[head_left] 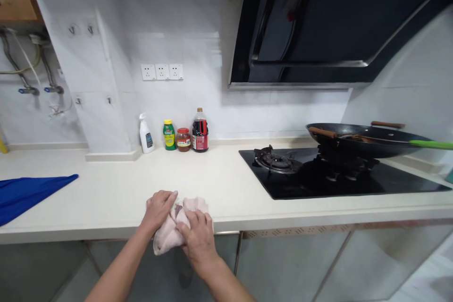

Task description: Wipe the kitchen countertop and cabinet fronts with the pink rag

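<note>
A pale pink cloth is bunched at the front edge of the white countertop, part of it hanging over the edge. My left hand grips its left side, thumb toward the middle. On the right side of the cloth, my right hand has its fingers curled over the fabric. A small dark purplish patch shows in the folds between the two hands. The undersides of both hands are hidden.
Along the wall stand a white spray bottle, a green bottle, a red-lidded jar and a dark sauce bottle. Blue cloth lies left. A wok sits on the gas stove under the range hood.
</note>
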Demonstrator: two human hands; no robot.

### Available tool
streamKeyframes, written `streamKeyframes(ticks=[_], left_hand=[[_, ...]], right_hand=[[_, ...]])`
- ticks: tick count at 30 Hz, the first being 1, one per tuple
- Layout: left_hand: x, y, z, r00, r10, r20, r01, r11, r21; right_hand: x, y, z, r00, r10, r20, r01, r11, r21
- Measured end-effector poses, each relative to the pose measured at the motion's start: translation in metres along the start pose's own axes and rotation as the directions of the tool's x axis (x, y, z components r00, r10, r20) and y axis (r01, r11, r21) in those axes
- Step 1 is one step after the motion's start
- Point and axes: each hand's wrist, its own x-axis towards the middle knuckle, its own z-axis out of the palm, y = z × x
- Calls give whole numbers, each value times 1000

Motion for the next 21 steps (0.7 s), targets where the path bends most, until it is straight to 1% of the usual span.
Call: streamKeyframes(ticks=[2, 4, 6, 8, 10, 13, 15, 17, 18, 19, 21], left_hand=[[0, 0, -1, 1000, 4, 1, -4, 1000, 11], [0, 1, -1, 1000, 9, 4, -9, 1000, 27], [0, 2, -1, 1000, 9, 6, -9, 999, 40], [0, 2, 0, 1000, 6, 6, -7, 999, 47], [1, 1, 1, 1000, 7, 9, -7, 999, 48], [1, 0, 3, 1000, 8, 12, -9, 999, 46], [1, 0, 3, 1000, 11, 11, -11, 999, 40], [0, 1, 4, 1000, 16, 10, -17, 999, 34], [0, 2, 5, 1000, 19, 8, -19, 999, 32], [0, 2, 5, 1000, 22, 4, -22, 999, 33], [-1, 3, 7, 1000, 22, -10, -22, 999, 43]], right_hand=[[-4, 14, 1, 995, -52, -83, 50, 998, -25], [-15, 37, -7, 983, -109, -148, 101, 993, -59], [-34, 66, -21, 972, -146, -184, 132, 988, -87], [-58, 100, -41, 968, -147, -204, 127, 986, -109], [-85, 137, -63, 974, -108, -198, 81, 987, -138], [-126, 194, -96, 987, -7, -162, -26, 980, -198], [-148, 224, -114, 984, 53, -168, -90, 970, -224], [-162, 243, -127, 977, 88, -197, -134, 963, -234], [-165, 247, -130, 970, 101, -222, -153, 961, -232], [-166, 247, -131, 960, 120, -254, -180, 957, -226], [-162, 237, -126, 928, 180, -327, -255, 945, -204]])
